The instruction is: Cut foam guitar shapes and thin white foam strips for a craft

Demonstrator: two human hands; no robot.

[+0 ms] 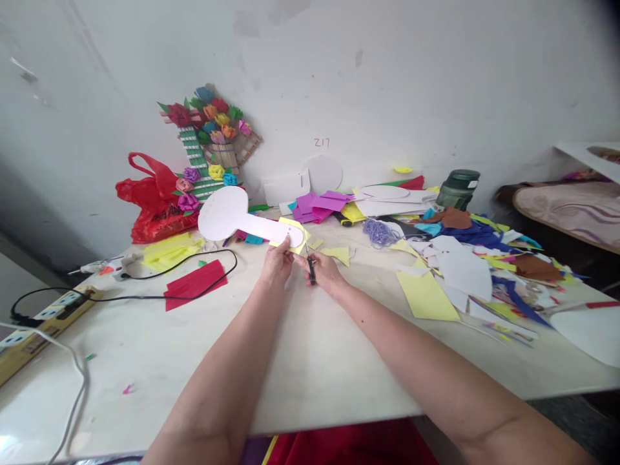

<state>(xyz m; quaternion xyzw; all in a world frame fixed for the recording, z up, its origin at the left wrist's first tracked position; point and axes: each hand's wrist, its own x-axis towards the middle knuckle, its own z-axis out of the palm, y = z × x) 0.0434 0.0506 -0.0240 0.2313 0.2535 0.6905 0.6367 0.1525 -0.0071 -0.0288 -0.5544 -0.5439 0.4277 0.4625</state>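
Observation:
My left hand (pixel 277 263) grips a white paddle-shaped cutout (pixel 225 213), round at its far left end with a narrower handle. A piece of yellow paper (pixel 301 236) lies against the handle's end, its edges showing around it. My right hand (pixel 323 271) is closed on a pair of scissors (pixel 310 268), whose blades point away from me at the right edge of the yellow paper. Both hands are close together over the middle of the table. How far the blades are apart is too small to tell.
Paper scraps (pixel 465 265) heap up at the right, before a green bottle (pixel 458 189). At left are red paper (pixel 196 284), a glue gun (pixel 111 266) with its cord, a power strip (pixel 48 323) and a red bag (pixel 155 200). Paper flowers (pixel 217 116) lean on the wall.

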